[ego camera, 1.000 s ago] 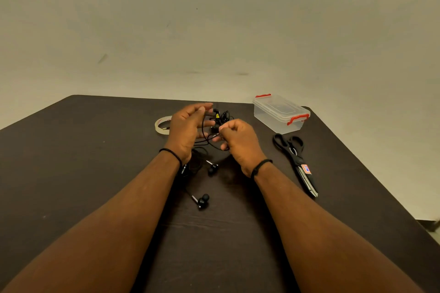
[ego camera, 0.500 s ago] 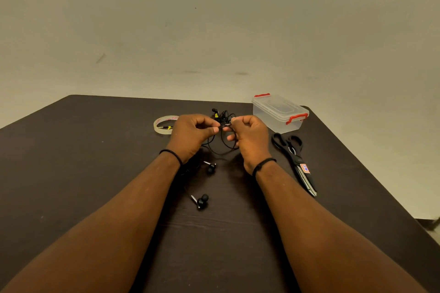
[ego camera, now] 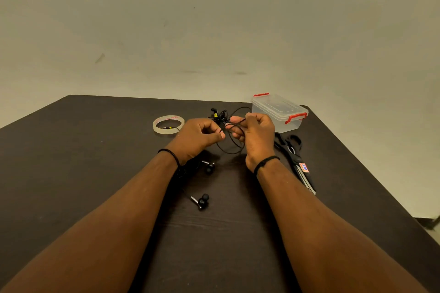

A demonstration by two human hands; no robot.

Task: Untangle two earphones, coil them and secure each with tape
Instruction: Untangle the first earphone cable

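Note:
A black earphone cable [ego camera: 232, 147] hangs in loops between my hands above the dark table [ego camera: 71, 162]. My left hand [ego camera: 197, 137] pinches the cable at its fingertips. My right hand [ego camera: 256, 134] grips a loop of it with curled fingers. A tangled knot of cable [ego camera: 220, 115] with a yellow mark sits just behind my hands. Two black earbuds lie below them, one [ego camera: 209, 167] by my left wrist and one [ego camera: 202, 201] nearer to me. A clear tape roll [ego camera: 168, 124] lies to the left, with a jack plug inside its ring.
A clear plastic box [ego camera: 279, 112] with red latches stands at the back right. Black scissors [ego camera: 294, 157] lie along the right side, next to my right forearm. The table's right edge runs diagonally close by the scissors.
My hands have moved slightly apart and the right one has risen, drawing a wider loop of cable out between them. The earbuds on the table have stayed put.

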